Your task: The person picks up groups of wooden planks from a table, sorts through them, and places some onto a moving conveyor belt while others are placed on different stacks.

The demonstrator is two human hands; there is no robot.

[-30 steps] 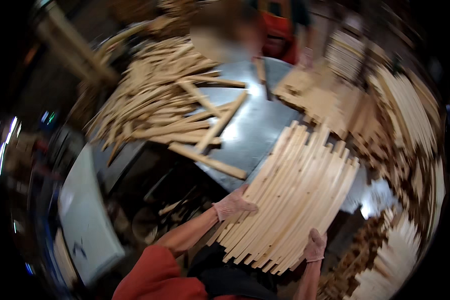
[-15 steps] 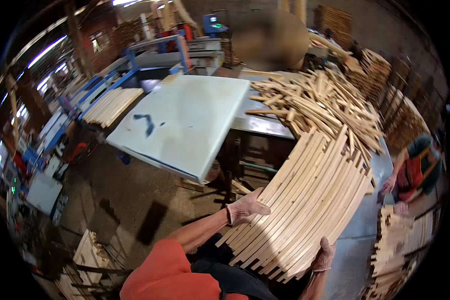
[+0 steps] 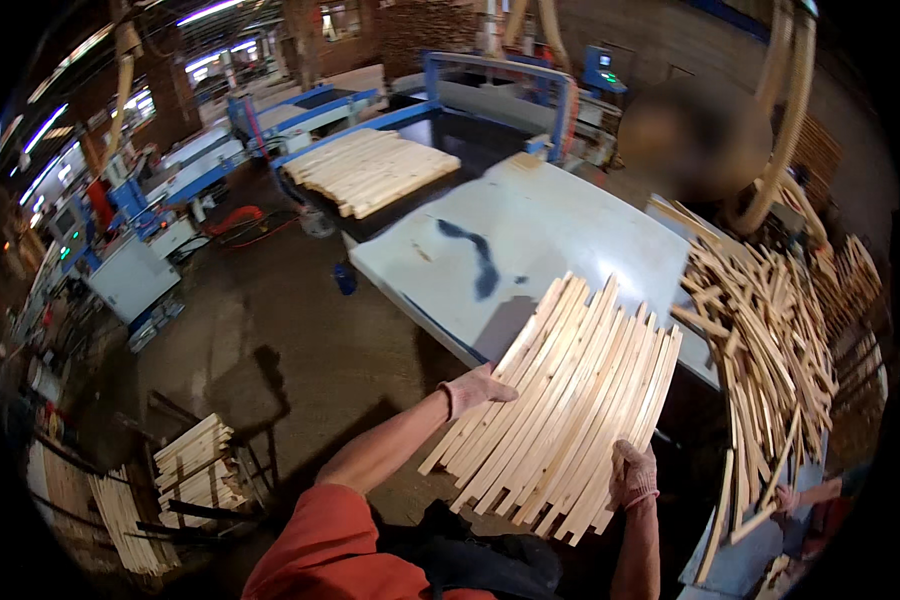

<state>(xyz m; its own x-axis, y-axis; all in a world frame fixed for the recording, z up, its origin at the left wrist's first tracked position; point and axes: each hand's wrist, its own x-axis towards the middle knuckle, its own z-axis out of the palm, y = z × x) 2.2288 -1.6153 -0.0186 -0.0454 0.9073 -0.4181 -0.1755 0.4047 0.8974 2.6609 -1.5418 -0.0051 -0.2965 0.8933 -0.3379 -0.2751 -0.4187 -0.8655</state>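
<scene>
Between my two gloved hands is a wide layer of pale wooden strips (image 3: 560, 410), lying side by side with uneven ends. My left hand (image 3: 478, 390) grips its left edge, thumb on top. The right edge is clasped by my right hand (image 3: 634, 474), whose thumb also shows on top; the fingers of both are partly hidden underneath. The far end of the strips overlaps the near right part of a whitish tabletop (image 3: 570, 235) with a dark stain. Whether the strips touch that top I cannot tell.
Beyond the tabletop, more strips (image 3: 370, 165) lie on a dark machine bed with a blue frame (image 3: 500, 65). A jumbled heap of strips (image 3: 770, 340) covers a table at right, where another person's hand (image 3: 788, 500) reaches in. Stacked strips (image 3: 198, 465) stand at lower left.
My view has swung left. I have carried the layer of strips away from the table with the heap, over to the whitish tabletop. Both hands keep their hold.
</scene>
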